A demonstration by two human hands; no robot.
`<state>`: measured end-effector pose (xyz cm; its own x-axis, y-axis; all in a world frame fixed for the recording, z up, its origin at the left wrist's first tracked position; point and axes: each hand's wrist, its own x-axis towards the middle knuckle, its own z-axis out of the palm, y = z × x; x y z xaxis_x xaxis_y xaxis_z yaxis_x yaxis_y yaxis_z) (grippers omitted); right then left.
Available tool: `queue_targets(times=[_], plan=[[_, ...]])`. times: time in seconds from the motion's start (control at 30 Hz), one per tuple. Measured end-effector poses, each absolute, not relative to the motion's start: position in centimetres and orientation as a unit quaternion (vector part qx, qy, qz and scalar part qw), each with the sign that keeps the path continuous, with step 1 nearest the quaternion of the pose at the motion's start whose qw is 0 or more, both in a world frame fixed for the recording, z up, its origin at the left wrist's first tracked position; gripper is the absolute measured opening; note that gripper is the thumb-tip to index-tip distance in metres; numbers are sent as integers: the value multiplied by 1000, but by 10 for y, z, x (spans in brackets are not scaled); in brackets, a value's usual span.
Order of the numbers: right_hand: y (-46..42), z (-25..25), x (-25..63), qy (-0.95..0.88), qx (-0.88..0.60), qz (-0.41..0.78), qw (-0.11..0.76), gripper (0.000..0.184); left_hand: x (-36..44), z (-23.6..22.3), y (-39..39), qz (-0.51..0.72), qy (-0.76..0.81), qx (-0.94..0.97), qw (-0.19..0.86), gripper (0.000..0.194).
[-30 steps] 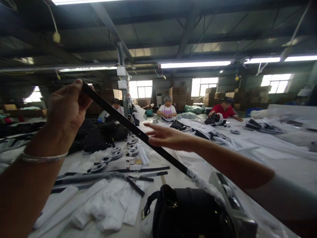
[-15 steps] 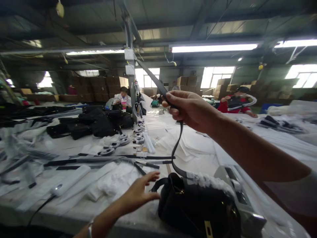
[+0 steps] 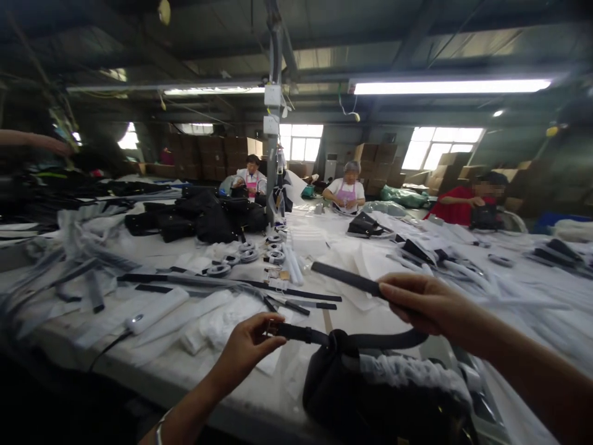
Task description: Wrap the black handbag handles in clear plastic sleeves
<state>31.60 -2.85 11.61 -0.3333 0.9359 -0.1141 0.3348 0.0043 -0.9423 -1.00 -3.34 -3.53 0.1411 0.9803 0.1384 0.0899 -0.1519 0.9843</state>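
A black handbag (image 3: 389, 402) rests at the front edge of the table, with crinkled clear wrapping (image 3: 412, 374) along its top. My left hand (image 3: 252, 346) pinches the buckle end of a black strap (image 3: 296, 332) that comes from the bag's left side. My right hand (image 3: 417, 303) grips another length of black strap (image 3: 345, 279) between thumb and fingers. Its flat free end points left above the table, and the rest loops down behind my fingers towards the bag. The two strap ends are apart.
Left of the bag lie white wrapping (image 3: 217, 324), a white device with a cable (image 3: 155, 312) and several dark strips (image 3: 222, 285). Black bags (image 3: 204, 216) are heaped farther back, by a post (image 3: 274, 93). Co-workers (image 3: 346, 188) sit across the table.
My right hand has come down from high up, bringing its strap end low over the bag. My left hand, open before, has closed on the buckle end. The view has turned leftward.
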Motion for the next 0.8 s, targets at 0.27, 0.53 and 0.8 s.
queue_targets(times=[0.27,0.53,0.8], plan=[[-34,70,313,-618,-484,571,240,42,26,-6,-25,542,386,540,515,34],[-37,61,316,-614,-465,590,242,44,51,9,-19,578,339,494,555,41],[-24,42,304,-645,-447,575,231,49,65,19,-20,559,296,526,568,30]])
